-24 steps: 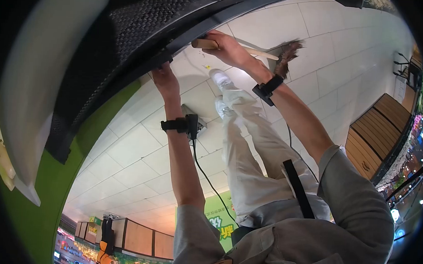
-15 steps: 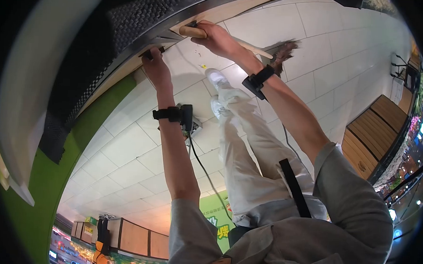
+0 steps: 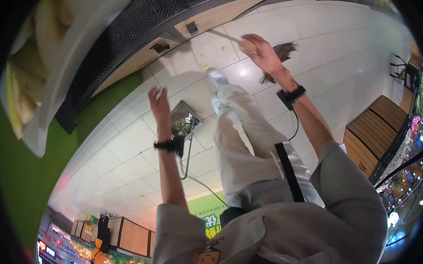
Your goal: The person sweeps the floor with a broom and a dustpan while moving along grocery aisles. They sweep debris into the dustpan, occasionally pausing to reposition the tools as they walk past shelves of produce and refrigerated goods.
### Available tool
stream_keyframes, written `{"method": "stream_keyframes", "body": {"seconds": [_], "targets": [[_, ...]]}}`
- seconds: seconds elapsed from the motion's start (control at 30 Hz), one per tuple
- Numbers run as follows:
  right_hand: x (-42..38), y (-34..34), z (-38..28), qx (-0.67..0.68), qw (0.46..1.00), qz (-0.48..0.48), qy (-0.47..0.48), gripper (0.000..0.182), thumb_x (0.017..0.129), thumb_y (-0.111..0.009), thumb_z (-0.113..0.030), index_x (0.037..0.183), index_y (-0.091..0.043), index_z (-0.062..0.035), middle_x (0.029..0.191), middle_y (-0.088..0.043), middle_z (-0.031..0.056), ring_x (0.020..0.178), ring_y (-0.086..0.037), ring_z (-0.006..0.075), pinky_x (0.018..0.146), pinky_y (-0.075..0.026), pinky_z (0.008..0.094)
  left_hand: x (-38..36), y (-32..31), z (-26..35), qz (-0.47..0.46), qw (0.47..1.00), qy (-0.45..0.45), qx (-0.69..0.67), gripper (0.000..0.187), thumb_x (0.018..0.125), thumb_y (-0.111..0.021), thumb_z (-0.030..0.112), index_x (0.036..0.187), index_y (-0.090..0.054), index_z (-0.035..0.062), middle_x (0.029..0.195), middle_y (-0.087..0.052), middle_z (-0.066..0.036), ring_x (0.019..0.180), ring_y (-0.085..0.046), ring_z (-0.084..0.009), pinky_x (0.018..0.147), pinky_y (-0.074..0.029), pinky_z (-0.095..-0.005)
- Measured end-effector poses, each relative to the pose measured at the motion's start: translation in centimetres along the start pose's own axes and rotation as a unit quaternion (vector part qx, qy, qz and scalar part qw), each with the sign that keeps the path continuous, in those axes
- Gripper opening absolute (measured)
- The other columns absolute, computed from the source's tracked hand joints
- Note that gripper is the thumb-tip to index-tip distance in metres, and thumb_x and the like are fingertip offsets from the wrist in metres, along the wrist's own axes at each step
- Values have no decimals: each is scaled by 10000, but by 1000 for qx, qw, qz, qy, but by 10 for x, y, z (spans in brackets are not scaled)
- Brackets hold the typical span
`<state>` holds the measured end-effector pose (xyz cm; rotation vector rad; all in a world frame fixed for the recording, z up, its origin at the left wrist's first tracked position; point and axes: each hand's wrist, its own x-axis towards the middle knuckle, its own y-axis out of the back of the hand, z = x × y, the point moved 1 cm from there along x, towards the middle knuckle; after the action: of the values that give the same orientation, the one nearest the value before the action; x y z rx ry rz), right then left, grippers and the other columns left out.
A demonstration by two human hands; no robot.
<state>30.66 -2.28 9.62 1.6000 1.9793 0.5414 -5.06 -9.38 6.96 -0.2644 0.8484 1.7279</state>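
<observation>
My left hand (image 3: 160, 104) is raised over the tiled floor with its fingers apart and nothing visible in it. Near it on the floor is a dustpan (image 3: 178, 112) with green scraps inside and a long bent handle. My right hand (image 3: 266, 56), slightly blurred, is closed around the wooden handle (image 3: 249, 46) of a broom. Its brown bristles (image 3: 284, 50) show just beyond that hand. Both hands are apart from the wooden cabinet front, which has two black pulls (image 3: 192, 28) (image 3: 159, 48).
At the upper left, a white tray (image 3: 78, 46) holds pale yellow pieces on a black woven countertop (image 3: 151, 9). White shoes (image 3: 217, 76) stand on the tiles below. A slatted wooden bench (image 3: 374, 134) is at the right. Another person (image 3: 98, 252) is at the lower left.
Both hands have left the cabinet pulls. My left hand moved down and opened; my right hand moved right with the broom handle. The dustpan and more tray contents now show.
</observation>
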Motion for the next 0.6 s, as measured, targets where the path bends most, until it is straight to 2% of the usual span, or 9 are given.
{"method": "stream_keyframes", "body": {"seconds": [0.07, 0.13, 0.2, 0.3, 0.4, 0.43, 0.47, 0.53, 0.6], "targets": [[-49, 67, -24, -80, 996, 38, -21, 267, 784, -601, -212, 1013, -582, -77, 1054, -556, 139, 984, -504, 320, 811, -439, 368, -54, 67, -31, -45, 996, 48, 65, 336, 829, -583, 228, 1096, -481, 51, 1010, -580, -98, 784, -546, -139, 631, -421, -248], [-99, 118, 1, -190, 979, 50, 56, 323, 819, -570, -279, 1085, -555, -95, 983, -566, 134, 881, -523, 303, 774, -449, 347, -113, 131, -43, -86, 964, -25, 250, 263, 841, -552, 220, 1003, -539, 14, 939, -595, -143, 829, -558, -272, 733, -430, -343], [-145, 163, -8, -112, 968, -50, -219, 324, 836, -555, -294, 1081, -546, -83, 964, -589, 115, 792, -566, 238, 734, -460, 336, -160, 190, -92, -52, 927, -40, 369, 285, 834, -547, 240, 941, -562, -24, 944, -591, -183, 913, -549, -324, 786, -432, -379], [-216, 199, -1, 152, 935, -76, -311, 384, 842, -550, -319, 1154, -486, -103, 1002, -594, 121, 824, -590, 206, 745, -465, 329, -227, 240, -135, -33, 882, 145, 447, 480, 838, -522, 372, 1090, -514, -37, 1068, -550, -248, 1013, -512, -362, 876, -391, -374], [-274, 194, -18, 577, 795, -102, -156, 528, 819, -575, -382, 1234, -380, -121, 1115, -546, 168, 954, -570, 240, 849, -434, 337, -258, 257, -222, 24, 920, 348, 181, 650, 835, -447, 519, 1181, -450, -31, 1196, -469, -265, 1114, -451, -346, 930, -338, -364], [-293, 188, -19, 586, 787, -106, -164, 511, 799, -585, -408, 1179, -427, -105, 1181, -492, 192, 1037, -521, 256, 897, -402, 366, -264, 235, -215, 22, 927, 337, 162, 650, 835, -447, 519, 1181, -450, -31, 1196, -469, -265, 1114, -451, -346, 930, -338, -364], [-311, 181, -6, 616, 696, -80, -360, 403, 835, -536, -363, 1125, -461, -94, 1219, -457, 213, 1086, -485, 279, 916, -386, 418, -274, 213, -201, 56, 919, 386, 54, 702, 830, -408, 560, 1213, -419, -28, 1218, -451, -254, 1126, -434, -324, 937, -323, -355], [-329, 174, -35, 673, 605, -56, -421, 287, 883, -445, -280, 1087, -478, -80, 1093, -511, 205, 975, -541, 296, 906, -399, 435, -280, 181, -191, 79, 898, 428, -63, 754, 826, -369, 601, 1245, -389, -25, 1240, -432, -242, 1138, -417, -302, 944, -307, -346], [-343, 170, -51, 641, 601, -10, -477, 178, 886, -419, -187, 1011, -480, -77, 999, -517, 168, 905, -556, 287, 870, -423, 424, -274, 151, -198, 107, 926, 331, -148, 678, 808, -477, 529, 1177, -433, -37, 1123, -498, -196, 1030, -459, -274, 896, -332, -342]]}}
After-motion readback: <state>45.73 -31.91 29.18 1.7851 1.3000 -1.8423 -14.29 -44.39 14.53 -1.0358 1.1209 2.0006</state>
